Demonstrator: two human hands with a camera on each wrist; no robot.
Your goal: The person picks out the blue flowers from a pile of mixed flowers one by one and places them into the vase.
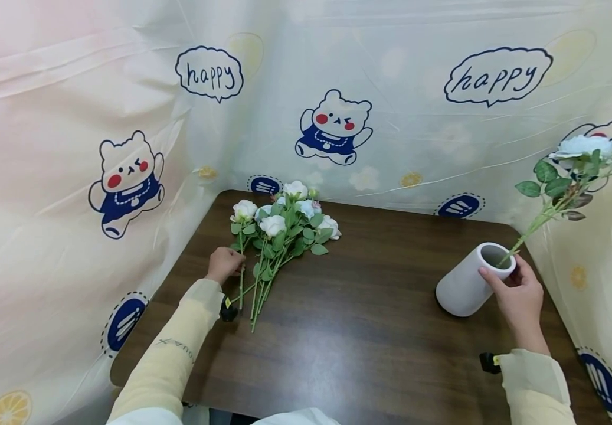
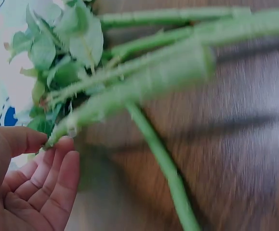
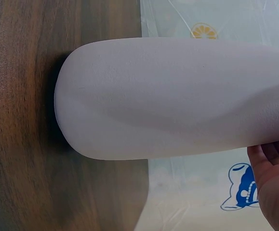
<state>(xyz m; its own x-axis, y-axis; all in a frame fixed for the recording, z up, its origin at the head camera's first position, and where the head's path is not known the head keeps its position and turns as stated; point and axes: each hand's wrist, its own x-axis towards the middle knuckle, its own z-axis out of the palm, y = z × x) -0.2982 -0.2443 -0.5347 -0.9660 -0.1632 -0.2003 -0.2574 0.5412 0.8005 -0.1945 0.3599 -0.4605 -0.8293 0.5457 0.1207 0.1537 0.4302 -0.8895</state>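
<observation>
At the left of the table, my left hand (image 1: 224, 264) pinches the green stem of an artificial white flower (image 1: 244, 211) between thumb and fingertips. The left wrist view shows this stem (image 2: 144, 84) blurred, its cut end towards the camera. Beside it lies a bunch of white and pale blue artificial flowers (image 1: 272, 225) with green leaves. On the right, my right hand (image 1: 520, 298) grips the white vase (image 1: 462, 286) near its mouth, thumb at the rim and other fingers partly hidden behind. A stem with pale blue flowers (image 1: 584, 146) stands in the vase, leaning right.
The dark brown wooden table (image 1: 359, 307) has a printed curtain (image 1: 390, 118) behind it and at both sides. The table's right edge runs close to the vase. Loose stem ends (image 1: 255, 316) point towards the front of the table.
</observation>
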